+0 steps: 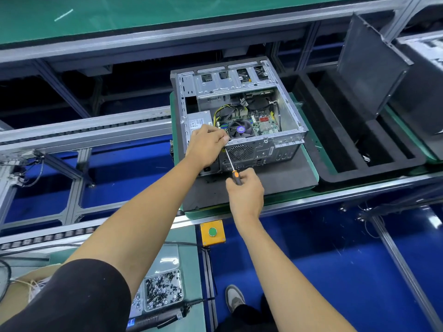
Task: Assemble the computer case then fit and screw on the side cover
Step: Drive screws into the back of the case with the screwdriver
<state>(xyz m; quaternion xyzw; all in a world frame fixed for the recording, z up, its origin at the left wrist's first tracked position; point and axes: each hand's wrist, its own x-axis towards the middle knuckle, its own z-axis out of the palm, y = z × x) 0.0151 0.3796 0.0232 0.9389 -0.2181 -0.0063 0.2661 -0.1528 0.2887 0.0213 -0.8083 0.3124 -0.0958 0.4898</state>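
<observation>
Nearest me, below the computer case [239, 116], a clear tray of dark screws [164, 289] sits within reach for fastening. I see the case lying open-side up on a dark foam pad [275, 180]. My left hand [207, 146] grips its near top rim, apparently steadying it. My right hand [244, 195], before the case's rear panel, clasps a screwdriver [231, 164] angled up toward that rim. Right of the case, the side cover [369, 65] leans upright, not yet fitted.
</observation>
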